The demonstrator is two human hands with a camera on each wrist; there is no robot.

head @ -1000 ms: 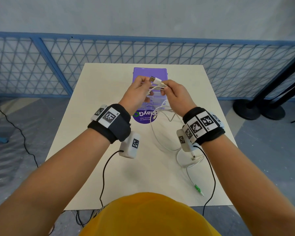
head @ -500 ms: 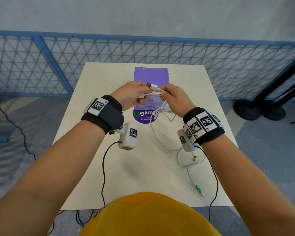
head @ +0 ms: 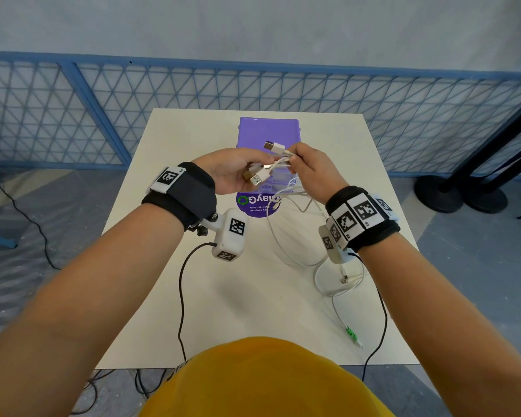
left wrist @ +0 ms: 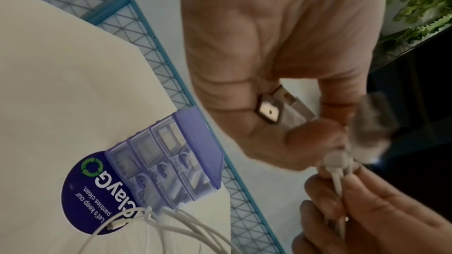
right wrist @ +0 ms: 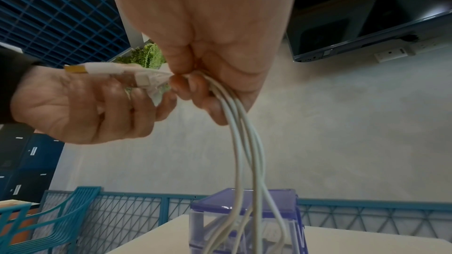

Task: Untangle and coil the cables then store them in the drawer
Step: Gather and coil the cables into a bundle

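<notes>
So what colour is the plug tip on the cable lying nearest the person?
Green plug tip, clearest in the head view.

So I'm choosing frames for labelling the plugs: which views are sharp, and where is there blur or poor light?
Head view: evenly lit and sharp, the USB plugs between the left hand and right hand read clearly, though the fence bows from the wide lens. Left wrist view: dim, one plug sharp, another motion-blurred. Right wrist view: cables sharp, plugs soft.
</notes>
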